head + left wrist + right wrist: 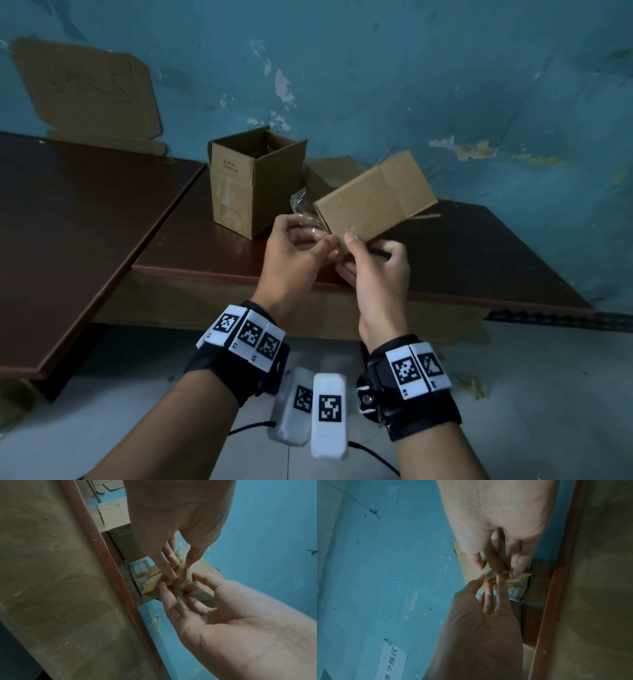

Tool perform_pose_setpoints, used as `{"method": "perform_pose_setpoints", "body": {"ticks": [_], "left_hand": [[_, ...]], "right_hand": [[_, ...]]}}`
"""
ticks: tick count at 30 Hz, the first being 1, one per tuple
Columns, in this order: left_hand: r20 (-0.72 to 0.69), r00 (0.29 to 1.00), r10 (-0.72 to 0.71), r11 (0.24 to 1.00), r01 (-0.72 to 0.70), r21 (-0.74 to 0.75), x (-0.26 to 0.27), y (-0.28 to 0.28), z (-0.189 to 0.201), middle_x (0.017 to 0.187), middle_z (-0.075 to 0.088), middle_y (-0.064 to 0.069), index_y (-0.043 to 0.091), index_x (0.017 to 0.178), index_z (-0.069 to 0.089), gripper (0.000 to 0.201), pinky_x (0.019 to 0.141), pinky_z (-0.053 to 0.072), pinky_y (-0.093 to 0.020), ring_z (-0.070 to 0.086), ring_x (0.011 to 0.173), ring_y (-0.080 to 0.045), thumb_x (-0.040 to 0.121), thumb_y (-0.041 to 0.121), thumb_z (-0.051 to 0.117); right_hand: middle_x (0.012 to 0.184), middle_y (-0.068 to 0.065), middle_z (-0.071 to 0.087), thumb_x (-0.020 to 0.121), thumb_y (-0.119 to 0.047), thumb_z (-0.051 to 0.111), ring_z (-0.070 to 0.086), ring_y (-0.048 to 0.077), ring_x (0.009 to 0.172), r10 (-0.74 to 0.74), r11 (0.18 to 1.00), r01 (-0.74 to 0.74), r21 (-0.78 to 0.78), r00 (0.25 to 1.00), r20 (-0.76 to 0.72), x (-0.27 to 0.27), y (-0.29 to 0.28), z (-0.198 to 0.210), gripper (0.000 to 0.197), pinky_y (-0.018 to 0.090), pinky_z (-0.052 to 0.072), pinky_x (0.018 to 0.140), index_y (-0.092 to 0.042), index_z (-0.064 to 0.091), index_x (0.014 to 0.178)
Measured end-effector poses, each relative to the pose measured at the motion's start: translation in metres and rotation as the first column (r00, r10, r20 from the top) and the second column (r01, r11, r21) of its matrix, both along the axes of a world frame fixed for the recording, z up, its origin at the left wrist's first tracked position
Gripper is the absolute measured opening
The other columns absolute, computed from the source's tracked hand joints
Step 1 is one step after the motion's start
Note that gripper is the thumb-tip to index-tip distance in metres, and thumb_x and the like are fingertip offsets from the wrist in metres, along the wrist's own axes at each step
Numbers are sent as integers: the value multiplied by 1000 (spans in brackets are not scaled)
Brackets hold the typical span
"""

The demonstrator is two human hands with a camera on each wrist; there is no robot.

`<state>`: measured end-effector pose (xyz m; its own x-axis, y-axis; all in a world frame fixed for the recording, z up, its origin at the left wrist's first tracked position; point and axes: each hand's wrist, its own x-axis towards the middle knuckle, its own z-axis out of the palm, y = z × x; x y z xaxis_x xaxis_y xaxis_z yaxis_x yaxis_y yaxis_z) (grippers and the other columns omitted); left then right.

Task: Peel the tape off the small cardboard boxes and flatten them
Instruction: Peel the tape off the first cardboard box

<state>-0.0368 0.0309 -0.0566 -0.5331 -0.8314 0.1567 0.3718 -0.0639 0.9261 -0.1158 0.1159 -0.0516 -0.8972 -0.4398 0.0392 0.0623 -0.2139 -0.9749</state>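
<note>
I hold a small closed cardboard box (376, 198) tilted in the air over the front edge of the brown table (479, 260). My right hand (352, 246) grips its lower corner, thumb on the near face. My left hand (325, 245) pinches clear tape (303, 209) at that same corner, and a crumpled loop of it hangs past my fingers. In the left wrist view my left hand (181, 570) and right hand (178, 581) meet on the box corner (150, 588). The right wrist view shows my right hand (498, 568) above, my left hand (488, 580) below, and shiny tape (517, 592) beside them.
An open-topped cardboard box (253, 181) stands on the table behind my hands. More flat cardboard (332, 171) lies behind it. A flattened box (89, 92) leans on the peeling blue wall. A second brown tabletop (85, 222) adjoins on the left.
</note>
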Motion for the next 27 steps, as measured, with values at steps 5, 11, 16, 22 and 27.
{"method": "perform_pose_setpoints", "body": {"ticks": [5, 11, 16, 22, 27], "left_hand": [[30, 998, 48, 998, -49, 26, -1, -1, -3, 123, 66, -12, 23, 155, 28, 94, 96, 63, -45, 75, 111, -28, 85, 3, 88], [104, 995, -4, 999, 8, -37, -1, -3, -5, 122, 69, -10, 23, 129, 50, 57, 101, 61, -51, 75, 111, -23, 89, 1, 83], [143, 990, -15, 999, 22, -46, -1, -3, -5, 123, 68, -11, 14, 117, 49, 49, 95, 65, -47, 75, 110, -25, 87, 8, 87], [143, 989, -30, 999, 34, -23, 1, -3, -3, 124, 64, -10, 16, 116, 44, 52, 85, 66, -32, 74, 110, -23, 87, 6, 86], [182, 982, 42, 999, -39, -18, 2, -10, -4, 123, 64, -11, 14, 119, 46, 48, 80, 66, -30, 75, 105, -22, 93, 26, 84]], "right_hand": [[106, 7, 78, 93, -17, 83, 80, 15, 92, 2, 1000, -1, 19, 998, -64, -3, 4, -1, 31, 38, 66, 88, -18, 64, 117], [107, 1, 78, 87, -21, 85, 78, 15, 96, -34, 996, 47, 74, 985, -166, -5, 0, -5, 31, 42, 65, 89, -29, 71, 113], [111, -5, 75, 75, -43, 92, 74, 4, 97, -57, 985, 101, 141, 956, -287, -4, 1, -6, 50, 31, 64, 84, -26, 71, 117], [89, -17, 65, 81, -27, 93, 65, -14, 65, -70, 965, 162, 204, 915, -397, -6, 6, -2, 40, 9, 53, 60, -22, 64, 109], [88, -19, 63, 84, -26, 92, 67, -11, 69, -44, 959, 166, 229, 887, -459, -2, 6, -2, 39, 10, 55, 59, -20, 65, 112]]}}
